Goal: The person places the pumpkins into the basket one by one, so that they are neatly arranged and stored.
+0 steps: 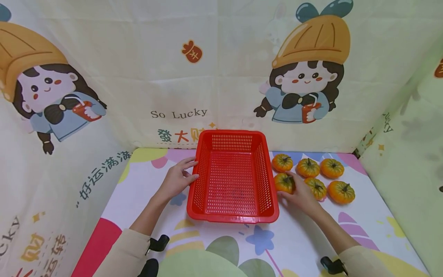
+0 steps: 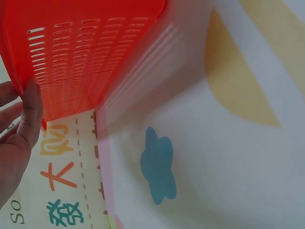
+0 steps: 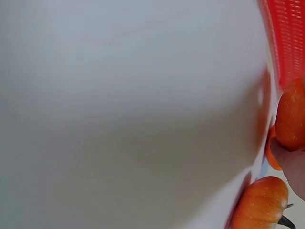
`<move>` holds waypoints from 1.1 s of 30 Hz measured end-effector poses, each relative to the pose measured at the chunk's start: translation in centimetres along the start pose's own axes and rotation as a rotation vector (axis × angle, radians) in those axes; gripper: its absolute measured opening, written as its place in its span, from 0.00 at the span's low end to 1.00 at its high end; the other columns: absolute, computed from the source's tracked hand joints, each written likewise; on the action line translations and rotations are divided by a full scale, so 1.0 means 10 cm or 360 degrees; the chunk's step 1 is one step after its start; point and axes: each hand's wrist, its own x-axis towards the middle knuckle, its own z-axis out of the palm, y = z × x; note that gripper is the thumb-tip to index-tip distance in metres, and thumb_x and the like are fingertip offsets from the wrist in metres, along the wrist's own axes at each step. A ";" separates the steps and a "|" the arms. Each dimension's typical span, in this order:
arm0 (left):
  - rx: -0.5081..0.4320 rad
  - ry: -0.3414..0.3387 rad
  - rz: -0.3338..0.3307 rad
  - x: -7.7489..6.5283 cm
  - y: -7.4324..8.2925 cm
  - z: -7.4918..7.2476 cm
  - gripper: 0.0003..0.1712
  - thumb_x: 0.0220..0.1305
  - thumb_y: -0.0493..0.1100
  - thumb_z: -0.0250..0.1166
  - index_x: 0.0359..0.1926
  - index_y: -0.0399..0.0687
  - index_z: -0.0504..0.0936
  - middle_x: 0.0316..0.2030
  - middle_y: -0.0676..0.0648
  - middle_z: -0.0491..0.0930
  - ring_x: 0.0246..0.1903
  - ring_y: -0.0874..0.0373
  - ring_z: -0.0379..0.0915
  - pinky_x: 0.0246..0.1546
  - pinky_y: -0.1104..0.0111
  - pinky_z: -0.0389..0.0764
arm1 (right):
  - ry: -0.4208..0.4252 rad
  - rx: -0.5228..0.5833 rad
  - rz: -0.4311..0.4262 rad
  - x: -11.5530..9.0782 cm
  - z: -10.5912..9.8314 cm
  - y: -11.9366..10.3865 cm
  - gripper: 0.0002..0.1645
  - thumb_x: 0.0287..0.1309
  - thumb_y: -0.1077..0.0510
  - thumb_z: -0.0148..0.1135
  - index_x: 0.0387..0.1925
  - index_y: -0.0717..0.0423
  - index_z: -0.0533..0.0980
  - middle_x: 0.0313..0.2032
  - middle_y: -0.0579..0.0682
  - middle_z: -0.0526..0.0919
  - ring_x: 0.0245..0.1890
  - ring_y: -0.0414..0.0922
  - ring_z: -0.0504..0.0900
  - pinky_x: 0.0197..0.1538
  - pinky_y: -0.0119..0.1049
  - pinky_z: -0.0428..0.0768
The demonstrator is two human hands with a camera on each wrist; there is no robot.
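A red plastic basket (image 1: 230,184) with slotted walls stands in the middle of the table, nothing in it. At its left rim my left hand (image 1: 177,179) pinches the edge between thumb and fingers; the left wrist view shows those fingers (image 2: 31,112) on the rim from outside. Just right of the basket, my right hand (image 1: 300,192) holds a small orange pumpkin (image 1: 283,183) with green streaks. In the right wrist view the thumb lies against this held pumpkin (image 3: 291,114), whose far side is cut off by the frame.
Several more small pumpkins lie right of the basket, among them one behind my hand (image 1: 282,162) and one at the far right (image 1: 341,192). A patterned cloth (image 1: 235,96) hangs close behind the table (image 1: 214,242).
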 end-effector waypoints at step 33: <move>0.0122 -0.0008 0.0050 0.03 0.03 -0.02 0.32 0.63 0.38 0.72 0.68 0.39 0.78 0.73 0.45 0.71 0.32 0.57 0.80 0.32 0.70 0.85 | -0.0021 0.0008 -0.0009 0.25 -0.50 -0.71 0.59 0.59 0.40 0.74 0.81 0.51 0.52 0.76 0.62 0.60 0.73 0.64 0.64 0.63 0.66 0.76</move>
